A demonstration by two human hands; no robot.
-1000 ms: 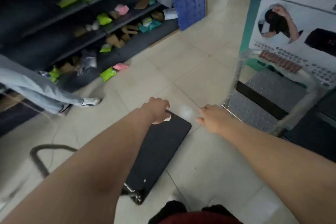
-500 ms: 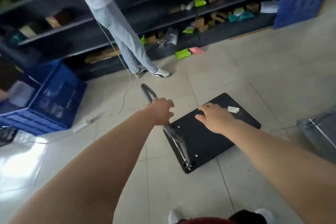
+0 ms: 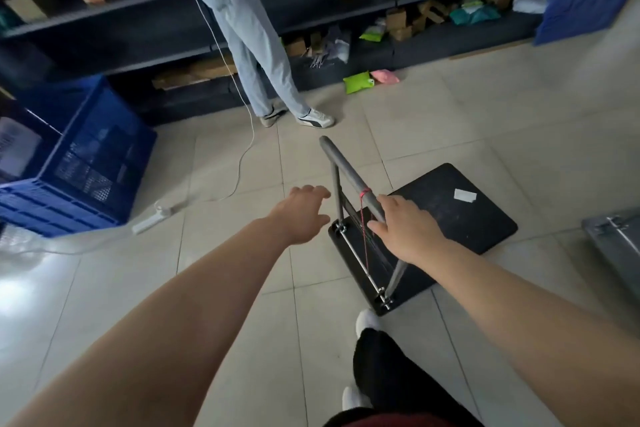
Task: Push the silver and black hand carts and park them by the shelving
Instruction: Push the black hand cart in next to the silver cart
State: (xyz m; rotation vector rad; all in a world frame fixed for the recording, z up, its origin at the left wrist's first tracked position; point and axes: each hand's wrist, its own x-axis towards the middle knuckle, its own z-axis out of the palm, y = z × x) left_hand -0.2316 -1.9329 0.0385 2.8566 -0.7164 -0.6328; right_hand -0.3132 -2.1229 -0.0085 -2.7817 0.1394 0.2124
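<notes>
Listing the floor as it stands, we enter two carts, neither of them parked.

Item one, black cart (image 3: 450,218): the flat deck lies mid-floor, well apart from the shelving (image 3: 346,15). Its grey handle (image 3: 346,170) is raised upright at the near end, with a red string (image 3: 363,193) tied round the bar and a white label (image 3: 464,195) on the deck.

Item two, silver cart (image 3: 616,243): only a corner shows at the right edge of the floor, untended.

We judge the task early. The black cart is in hand with its whole run to the shelving left, and the silver one is not yet begun.

Right grip (image 3: 405,229): arm stretched forward, fingers curled over the handle bar and holding it.

Left grip (image 3: 301,211): arm stretched alongside, fingers spread and holding nothing, just beside the handle's left post and not touching it.

Obstacles entered:
- a standing person (image 3: 249,38) between the cart and the shelving
- a power strip (image 3: 152,218) with its cable across the tiles
- a blue crate (image 3: 79,163) at the left edge of the floor
- a green pouch (image 3: 358,81) and a pink pouch (image 3: 384,75) at the shelving's foot
</notes>
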